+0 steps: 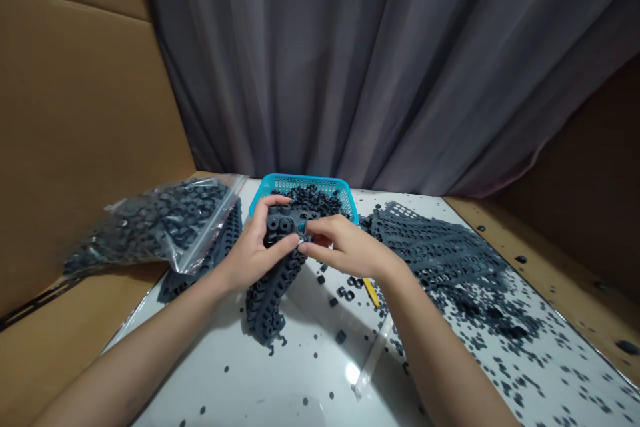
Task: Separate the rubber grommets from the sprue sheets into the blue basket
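Note:
My left hand (257, 243) is wrapped round the upper end of a dark grey moulded rubber sheet (270, 290) covered with ring-shaped pieces. The lower part of this sheet hangs down and curls onto the white table. At the sheet's right edge, my right hand (340, 243) is closed, thumb and fingertips together beside a hole where a bit of blue shows through. Whether a small piece is between those fingertips is hidden. Directly behind both hands stands a blue plastic basket (353, 203) with many small black pieces in it.
A clear zip bag (190, 260) full of dark rings lies at the left, over another sheet. Perforated dark sheets (435, 240) are stacked at the right. A yellow-handled tool (371, 292), loose rings and many black scraps lie on the white table (240, 380). Cardboard walls flank it.

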Motion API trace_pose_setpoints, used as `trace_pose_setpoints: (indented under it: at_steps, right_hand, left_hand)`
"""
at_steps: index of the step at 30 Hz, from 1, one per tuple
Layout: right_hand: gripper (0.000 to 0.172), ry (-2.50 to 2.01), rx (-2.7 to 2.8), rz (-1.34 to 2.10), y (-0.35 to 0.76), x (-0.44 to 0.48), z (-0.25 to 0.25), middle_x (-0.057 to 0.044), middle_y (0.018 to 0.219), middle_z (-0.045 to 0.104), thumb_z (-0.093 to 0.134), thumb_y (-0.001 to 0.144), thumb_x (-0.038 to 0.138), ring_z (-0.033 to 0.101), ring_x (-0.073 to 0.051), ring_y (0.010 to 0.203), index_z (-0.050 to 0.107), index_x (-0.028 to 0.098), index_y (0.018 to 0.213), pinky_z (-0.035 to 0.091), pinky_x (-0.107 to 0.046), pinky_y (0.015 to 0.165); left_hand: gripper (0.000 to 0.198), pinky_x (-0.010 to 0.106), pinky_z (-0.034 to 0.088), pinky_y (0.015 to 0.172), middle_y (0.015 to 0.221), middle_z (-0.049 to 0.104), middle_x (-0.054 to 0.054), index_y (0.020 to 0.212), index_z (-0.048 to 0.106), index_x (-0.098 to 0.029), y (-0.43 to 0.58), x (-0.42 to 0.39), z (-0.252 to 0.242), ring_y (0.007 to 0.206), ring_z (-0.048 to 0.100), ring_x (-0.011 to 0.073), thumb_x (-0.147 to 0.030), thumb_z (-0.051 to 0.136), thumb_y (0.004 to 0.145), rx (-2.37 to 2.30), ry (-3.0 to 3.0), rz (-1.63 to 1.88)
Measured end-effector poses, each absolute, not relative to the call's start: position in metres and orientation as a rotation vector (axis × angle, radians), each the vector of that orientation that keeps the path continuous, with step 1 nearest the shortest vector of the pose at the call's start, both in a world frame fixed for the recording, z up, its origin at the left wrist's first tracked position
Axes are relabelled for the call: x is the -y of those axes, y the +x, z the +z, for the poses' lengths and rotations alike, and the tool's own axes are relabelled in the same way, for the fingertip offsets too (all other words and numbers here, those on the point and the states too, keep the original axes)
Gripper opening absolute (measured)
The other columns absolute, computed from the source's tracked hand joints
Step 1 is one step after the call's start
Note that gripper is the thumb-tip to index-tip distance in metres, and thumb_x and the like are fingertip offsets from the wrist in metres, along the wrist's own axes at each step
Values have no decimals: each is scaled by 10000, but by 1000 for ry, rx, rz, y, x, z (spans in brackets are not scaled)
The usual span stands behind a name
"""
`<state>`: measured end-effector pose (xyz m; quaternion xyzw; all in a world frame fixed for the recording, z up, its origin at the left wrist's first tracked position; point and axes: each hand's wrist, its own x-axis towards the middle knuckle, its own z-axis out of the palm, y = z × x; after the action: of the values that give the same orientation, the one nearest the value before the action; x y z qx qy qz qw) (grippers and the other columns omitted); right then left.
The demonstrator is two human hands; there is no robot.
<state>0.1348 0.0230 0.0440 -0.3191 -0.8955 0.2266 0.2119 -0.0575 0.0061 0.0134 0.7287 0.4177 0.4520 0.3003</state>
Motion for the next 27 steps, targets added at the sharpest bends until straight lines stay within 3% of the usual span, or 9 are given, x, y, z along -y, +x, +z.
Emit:
trace_pose_setpoints:
  at_steps: [2,4,8,11,16,22,27]
  right_hand:
    - [310,-906,2495,613,133,-20,46,56,535,349,449,868,253,306,-72,513,347,172,587,214,-247,519]
    - [317,-916,2483,645,133,-18,49,53,534,355,438,869,223,308,-71,514,334,170,574,209,-252,521]
    - [339,-841,2370,1102,136,-20,49,63,513,307,448,871,284,278,-68,486,369,169,561,214,-242,489]
    - [341,-665,2154,1492,133,-25,41,62,512,331,500,840,360,275,-69,480,443,160,569,204,-240,472]
    - [309,-284,1556,1852,109,-28,20,66,506,311,604,744,353,271,-71,493,456,157,557,207,-248,519]
    - [343,-181,1211,1962,90,-22,5,66,489,299,621,715,333,281,-81,482,391,178,513,262,-253,560]
    - [354,-160,1121,2006,86,-24,-2,64,479,257,575,723,332,253,-89,468,325,191,515,270,-252,549]
  left_hand:
    - [681,342,415,862,1111,497,44,1234,332,-268,-57,-4,16,996,514,226,-350,707,672,-1162,2000,1128]
    - [723,351,411,868,1136,497,52,1246,332,-268,-56,-3,19,1019,510,239,-334,731,647,-1177,2005,1076]
    - [567,297,444,779,993,563,26,1230,365,-269,-56,-2,20,877,559,180,-300,656,744,-911,1766,977]
    - [494,220,451,669,846,572,-8,1158,397,-255,-55,-4,19,726,559,118,-277,664,743,-676,1499,1035]
    - [437,158,451,569,687,539,-59,1034,383,-250,-51,-3,18,570,532,62,-221,686,720,-466,1180,1166]
    - [444,159,468,530,710,576,-46,993,338,-265,-53,-3,18,570,582,85,-202,680,716,-490,1119,1197]
    - [431,159,448,490,657,506,-69,922,318,-267,-53,-4,18,518,545,75,-203,686,707,-513,1064,1189]
